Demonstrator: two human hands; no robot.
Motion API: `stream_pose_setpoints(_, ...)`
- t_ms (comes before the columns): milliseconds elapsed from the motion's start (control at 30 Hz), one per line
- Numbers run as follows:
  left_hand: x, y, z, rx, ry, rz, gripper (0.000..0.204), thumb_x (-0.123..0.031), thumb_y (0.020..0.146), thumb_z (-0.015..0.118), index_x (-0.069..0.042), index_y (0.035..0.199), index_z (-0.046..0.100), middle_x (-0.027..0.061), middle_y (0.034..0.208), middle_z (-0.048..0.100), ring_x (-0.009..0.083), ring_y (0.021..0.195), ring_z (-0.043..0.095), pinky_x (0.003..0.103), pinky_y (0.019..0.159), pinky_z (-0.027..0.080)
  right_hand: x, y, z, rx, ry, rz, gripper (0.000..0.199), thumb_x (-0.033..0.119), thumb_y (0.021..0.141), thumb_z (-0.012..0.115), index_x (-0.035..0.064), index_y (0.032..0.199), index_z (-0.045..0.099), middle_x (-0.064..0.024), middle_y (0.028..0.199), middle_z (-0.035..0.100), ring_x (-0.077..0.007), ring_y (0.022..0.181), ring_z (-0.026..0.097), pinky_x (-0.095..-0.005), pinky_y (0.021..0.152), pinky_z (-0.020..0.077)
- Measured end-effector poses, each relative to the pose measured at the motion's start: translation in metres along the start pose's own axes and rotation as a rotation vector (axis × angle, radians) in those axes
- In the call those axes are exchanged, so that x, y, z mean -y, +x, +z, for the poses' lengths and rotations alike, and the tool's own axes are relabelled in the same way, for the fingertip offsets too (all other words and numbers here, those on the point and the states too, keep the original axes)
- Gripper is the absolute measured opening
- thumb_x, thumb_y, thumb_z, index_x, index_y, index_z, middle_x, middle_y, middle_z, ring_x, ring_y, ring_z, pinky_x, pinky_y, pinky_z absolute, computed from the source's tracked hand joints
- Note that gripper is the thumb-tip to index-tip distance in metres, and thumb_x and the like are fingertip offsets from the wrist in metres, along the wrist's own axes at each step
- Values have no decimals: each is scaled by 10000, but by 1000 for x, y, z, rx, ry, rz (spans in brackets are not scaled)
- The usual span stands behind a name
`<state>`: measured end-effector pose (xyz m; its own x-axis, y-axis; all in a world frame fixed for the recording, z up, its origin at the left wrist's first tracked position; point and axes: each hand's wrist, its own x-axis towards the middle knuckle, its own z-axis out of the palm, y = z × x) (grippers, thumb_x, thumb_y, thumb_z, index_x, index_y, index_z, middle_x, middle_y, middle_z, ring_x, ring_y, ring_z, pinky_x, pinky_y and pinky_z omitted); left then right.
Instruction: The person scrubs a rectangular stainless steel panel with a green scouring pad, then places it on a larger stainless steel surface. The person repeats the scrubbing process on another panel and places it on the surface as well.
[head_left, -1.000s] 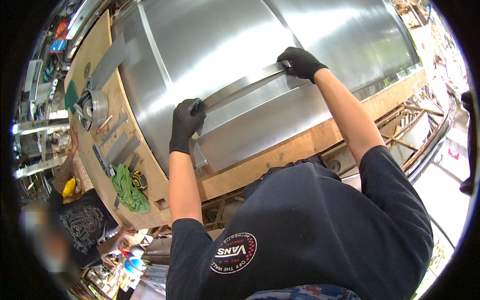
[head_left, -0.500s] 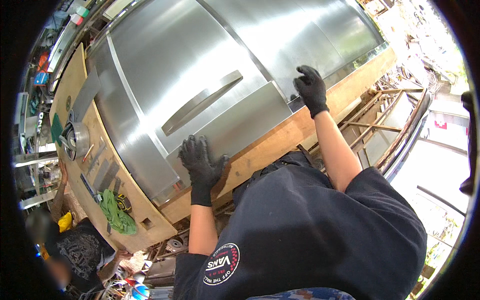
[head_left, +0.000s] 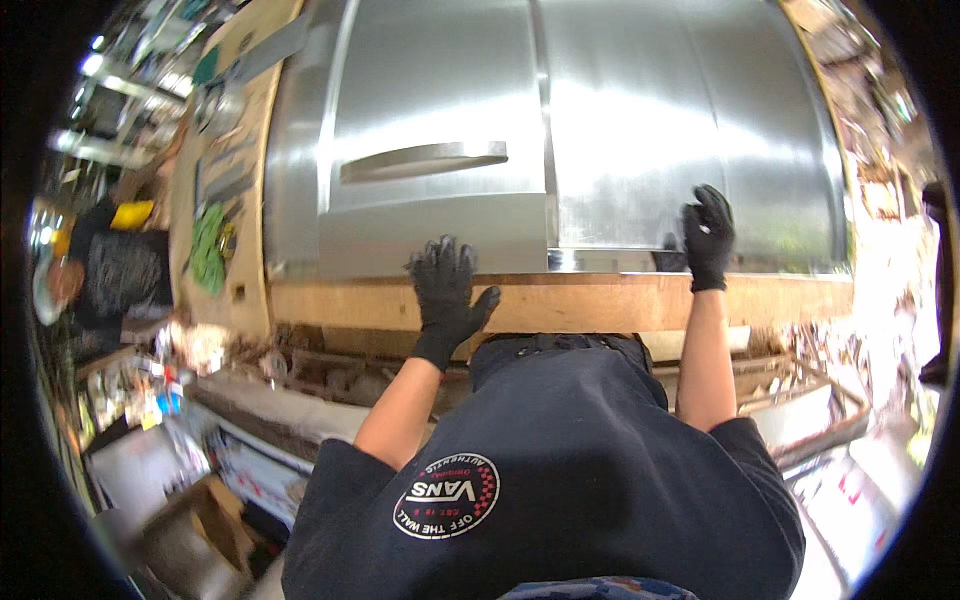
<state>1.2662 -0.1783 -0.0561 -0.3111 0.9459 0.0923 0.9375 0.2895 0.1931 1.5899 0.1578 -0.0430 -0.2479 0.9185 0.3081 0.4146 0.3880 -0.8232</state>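
Observation:
A flat rectangular metal strip [head_left: 390,232] lies along the near edge of a large shiny steel sheet [head_left: 430,100]. My left hand [head_left: 443,300], in a black glove, rests on the strip's near edge with fingers spread, nothing held. Beyond it, a curved piece of metal [head_left: 425,160] lies on the sheet. Over the right half of the sheet, near its front edge, my gloved right hand [head_left: 708,235] hovers with fingers loosely bent. A small bright spot shows at its palm; what that is cannot be made out. I see nothing held there.
A wooden board [head_left: 560,305] runs under the sheet's front edge. To the left, a wooden work surface [head_left: 180,260] carries a green cloth [head_left: 208,250], a round metal container [head_left: 220,108] and flat metal strips. Another person [head_left: 115,260] is beside it at far left.
My view has swung round, so the sheet's front edge now runs level across it. The right hand appears farther right along the sheet; the left stays at the flat strip.

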Motion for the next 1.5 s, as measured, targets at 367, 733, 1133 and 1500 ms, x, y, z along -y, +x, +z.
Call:
stream_pose_setpoints(367, -155, -27, 38, 3, -12, -440, 940, -601, 968, 630, 16, 1624, 359, 358, 1683, 253, 511, 1583, 206, 641, 1274, 119, -51, -4, -67, 240, -58, -241, 253, 59, 929, 712, 24, 1178, 736, -196, 1203, 729, -351, 1093, 718, -430, 966, 575)
stream_pose_setpoints(733, -198, -30, 41, 4, -83, -668, 886, -538, 935, 670, -28, 1611, 406, 272, 1702, 289, 462, 1594, 221, 604, 1303, 90, -86, -12, -67, 406, -22, -433, 200, 142, 928, 710, 22, 1084, 743, -178, 1121, 747, -385, 1104, 706, -468, 996, 566)
stream_pose_setpoints(1133, -212, -36, 60, -62, -141, -780, 858, -464, 943, 685, -41, 1626, 384, 252, 1720, 258, 453, 1609, 180, 596, 1298, 130, -65, 0, -76, 589, 9, -586, 269, 133, 822, 831, 37, 1051, 730, -156, 1088, 730, -382, 1124, 685, -470, 961, 564)
stream_pose_setpoints(1500, -204, -42, 55, -35, -186, -730, 870, -458, 960, 713, -65, 1647, 349, 281, 1716, 252, 489, 1595, 211, 593, 1271, 238, -60, -3, -74, 499, 106, -426, 242, 112, 881, 768, 33, 1106, 727, -181, 1124, 741, -395, 1080, 707, -480, 922, 582)
